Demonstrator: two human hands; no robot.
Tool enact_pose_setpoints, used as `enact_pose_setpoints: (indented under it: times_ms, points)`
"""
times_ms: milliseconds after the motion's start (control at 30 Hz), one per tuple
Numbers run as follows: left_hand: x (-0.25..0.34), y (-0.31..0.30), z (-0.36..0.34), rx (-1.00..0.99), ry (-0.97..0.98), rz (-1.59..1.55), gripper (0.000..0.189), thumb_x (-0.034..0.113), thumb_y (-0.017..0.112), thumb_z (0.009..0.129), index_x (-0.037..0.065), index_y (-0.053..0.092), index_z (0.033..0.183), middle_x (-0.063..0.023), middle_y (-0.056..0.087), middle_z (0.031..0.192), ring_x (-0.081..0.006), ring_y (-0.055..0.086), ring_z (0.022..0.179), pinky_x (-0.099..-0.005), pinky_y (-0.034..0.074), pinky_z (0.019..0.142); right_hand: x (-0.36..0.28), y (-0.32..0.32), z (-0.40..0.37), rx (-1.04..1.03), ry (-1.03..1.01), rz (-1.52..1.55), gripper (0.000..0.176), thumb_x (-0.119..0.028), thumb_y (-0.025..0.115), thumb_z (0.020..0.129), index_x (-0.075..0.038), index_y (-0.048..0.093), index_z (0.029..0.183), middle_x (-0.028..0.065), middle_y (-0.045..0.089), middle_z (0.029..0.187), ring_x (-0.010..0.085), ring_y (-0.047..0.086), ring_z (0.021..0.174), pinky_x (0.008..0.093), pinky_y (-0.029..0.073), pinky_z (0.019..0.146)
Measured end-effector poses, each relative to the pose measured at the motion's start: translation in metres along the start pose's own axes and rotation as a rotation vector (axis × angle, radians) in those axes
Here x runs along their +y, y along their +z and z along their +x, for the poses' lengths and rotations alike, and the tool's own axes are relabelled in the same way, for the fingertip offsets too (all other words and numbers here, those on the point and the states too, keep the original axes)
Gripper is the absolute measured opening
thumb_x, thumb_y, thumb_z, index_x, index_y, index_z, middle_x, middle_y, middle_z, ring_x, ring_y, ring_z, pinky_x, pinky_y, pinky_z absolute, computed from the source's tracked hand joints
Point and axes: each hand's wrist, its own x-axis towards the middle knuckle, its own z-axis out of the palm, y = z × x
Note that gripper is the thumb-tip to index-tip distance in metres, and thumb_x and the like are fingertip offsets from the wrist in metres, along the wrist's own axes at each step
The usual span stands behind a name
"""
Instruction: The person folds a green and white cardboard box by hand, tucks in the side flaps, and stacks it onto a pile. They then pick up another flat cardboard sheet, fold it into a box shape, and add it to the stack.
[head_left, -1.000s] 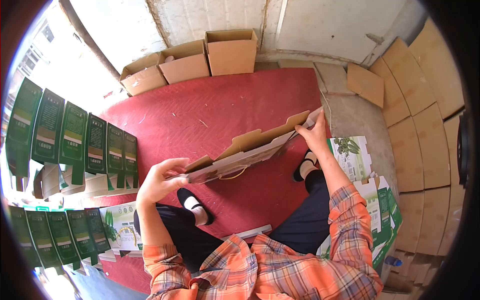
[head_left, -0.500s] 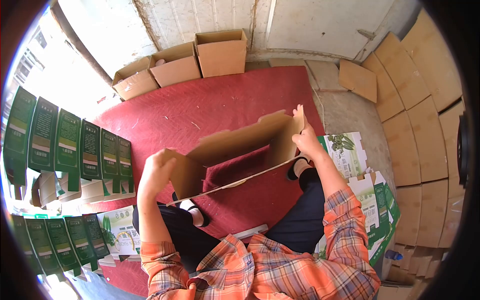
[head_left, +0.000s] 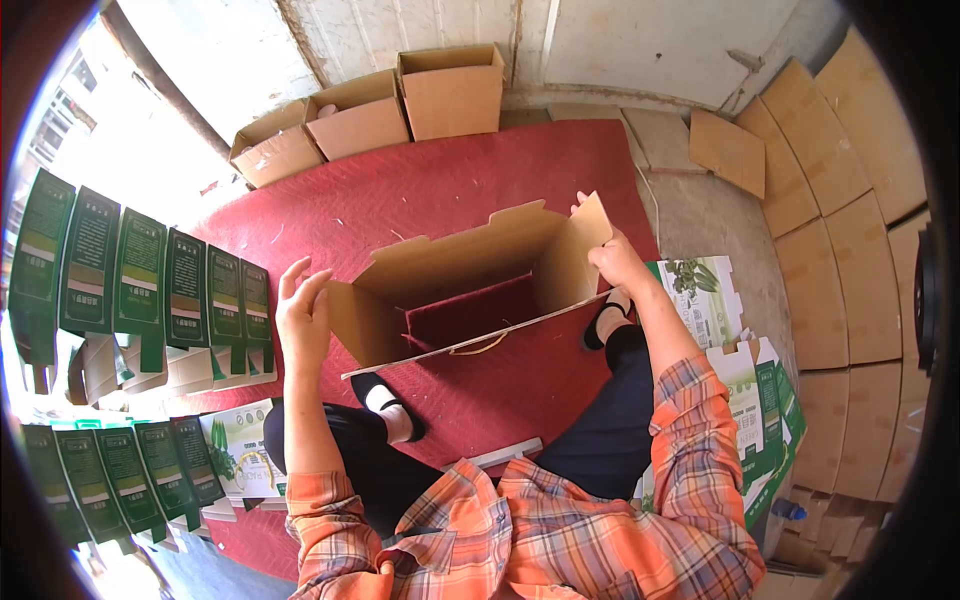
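Note:
Between my knees, over the red carpet, is a cardboard box (head_left: 450, 262) unfolded into an open rectangle. Its plain brown inside faces me, and carpet shows through the open bottom. A thin cord handle (head_left: 478, 347) hangs at the near edge. My right hand (head_left: 617, 262) grips the right end panel, with the thumb on the near side and the fingers partly hidden behind it. Just outside the left end panel, my left hand (head_left: 303, 315) is raised with its fingers apart, holding nothing.
Three brown boxes (head_left: 455, 100) stand along the far wall. Green printed cartons (head_left: 140, 270) line up on my left. Flattened printed cartons (head_left: 745, 400) lie on my right, beside stacked brown cardboard (head_left: 830, 260). A white strip (head_left: 490, 455) lies near my lap.
My left hand has let go of the left end panel and moved slightly outward, fingers opening. The box has opened a little squarer, and its cord handle now shows. My right hand still grips the box.

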Motion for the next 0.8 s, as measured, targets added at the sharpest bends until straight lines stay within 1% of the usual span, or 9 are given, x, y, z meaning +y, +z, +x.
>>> enact_pose_setpoints:
  times_ms: [100, 167, 267, 300, 333, 433, 667, 733, 800]
  points:
    - [0.007, -0.008, -0.002, -0.014, 0.175, 0.123, 0.029, -0.006, 0.06, 0.078, 0.005, 0.069, 0.103, -0.0119, 0.061, 0.117, -0.0276, 0.06, 0.101, -0.0363, 0.048, 0.088, 0.003, -0.002, 0.005, 0.048, 0.018, 0.044, 0.084, 0.011, 0.039, 0.073, -0.008, 0.019, 0.153, 0.0171, 0.032, 0.153, 0.0233, 0.031, 0.142, 0.0306, 0.026, 0.112]
    - [0.009, -0.016, -0.004, -0.129, 0.542, 0.348, 0.028, -0.003, 0.065, 0.075, 0.007, 0.07, 0.101, -0.0101, 0.064, 0.108, -0.0307, 0.058, 0.105, -0.0398, 0.047, 0.091, 0.005, -0.004, 0.007, 0.053, 0.036, 0.096, 0.085, 0.011, 0.039, 0.072, -0.008, 0.019, 0.153, 0.0169, 0.032, 0.153, 0.0233, 0.031, 0.141, 0.0301, 0.027, 0.112]
    - [0.014, -0.018, -0.014, -0.285, 0.436, 0.325, 0.028, 0.001, 0.069, 0.072, 0.008, 0.07, 0.099, -0.0081, 0.066, 0.099, -0.033, 0.055, 0.109, -0.0424, 0.044, 0.095, 0.003, -0.008, 0.007, 0.064, 0.063, 0.147, 0.087, 0.012, 0.039, 0.071, -0.008, 0.018, 0.153, 0.0165, 0.032, 0.153, 0.0233, 0.031, 0.141, 0.0294, 0.027, 0.111]
    - [0.021, -0.025, -0.019, -0.353, 0.305, 0.316, 0.042, 0.003, 0.074, 0.066, 0.007, 0.068, 0.108, -0.0087, 0.064, 0.111, -0.0347, 0.045, 0.126, -0.0438, 0.039, 0.104, 0.002, -0.01, 0.007, 0.061, 0.076, 0.146, 0.088, 0.012, 0.039, 0.07, -0.008, 0.018, 0.153, 0.0164, 0.032, 0.153, 0.0232, 0.031, 0.141, 0.0292, 0.028, 0.111]
    - [0.023, -0.032, -0.022, -0.354, 0.31, 0.315, 0.042, 0.003, 0.074, 0.066, 0.007, 0.068, 0.108, -0.0087, 0.064, 0.111, -0.0347, 0.045, 0.126, -0.0438, 0.039, 0.104, 0.002, -0.011, 0.008, 0.065, 0.074, 0.147, 0.088, 0.012, 0.039, 0.07, -0.008, 0.018, 0.153, 0.0164, 0.032, 0.153, 0.0232, 0.031, 0.141, 0.0292, 0.028, 0.111]
    - [0.02, -0.057, -0.028, -0.652, 0.17, 0.162, 0.073, 0.004, 0.079, 0.057, 0.004, 0.058, 0.126, -0.0106, 0.052, 0.136, -0.0353, 0.02, 0.144, -0.0455, 0.027, 0.115, 0.006, -0.011, 0.01, 0.056, 0.093, 0.162, 0.09, 0.013, 0.038, 0.068, -0.008, 0.018, 0.153, 0.0163, 0.031, 0.154, 0.0231, 0.031, 0.142, 0.0285, 0.029, 0.11]
    - [0.026, -0.043, -0.033, -0.617, 0.196, 0.283, 0.074, 0.012, 0.082, 0.057, 0.0, 0.057, 0.125, -0.014, 0.054, 0.133, -0.0392, 0.023, 0.142, -0.0462, 0.029, 0.114, 0.009, -0.012, 0.013, 0.07, 0.101, 0.196, 0.093, 0.012, 0.041, 0.067, -0.012, 0.02, 0.154, 0.0115, 0.035, 0.152, 0.0193, 0.036, 0.137, 0.0257, 0.033, 0.104]
    - [0.005, -0.026, -0.034, -0.405, 0.26, 0.319, 0.071, 0.017, 0.081, 0.062, 0.0, 0.056, 0.126, -0.014, 0.056, 0.128, -0.0404, 0.024, 0.141, -0.0471, 0.03, 0.112, 0.011, -0.012, 0.014, 0.056, 0.099, 0.212, 0.092, 0.012, 0.04, 0.067, -0.012, 0.02, 0.154, 0.0114, 0.036, 0.152, 0.0198, 0.036, 0.138, 0.0269, 0.032, 0.105]
    - [0.003, -0.006, -0.035, -0.322, 0.154, 0.351, 0.07, 0.021, 0.08, 0.068, 0.002, 0.054, 0.129, -0.0122, 0.059, 0.12, -0.0386, 0.029, 0.138, -0.048, 0.032, 0.108, 0.016, -0.013, 0.018, 0.073, 0.115, 0.333, 0.091, 0.012, 0.04, 0.067, -0.012, 0.022, 0.153, 0.0112, 0.038, 0.151, 0.0202, 0.037, 0.137, 0.0288, 0.033, 0.107]
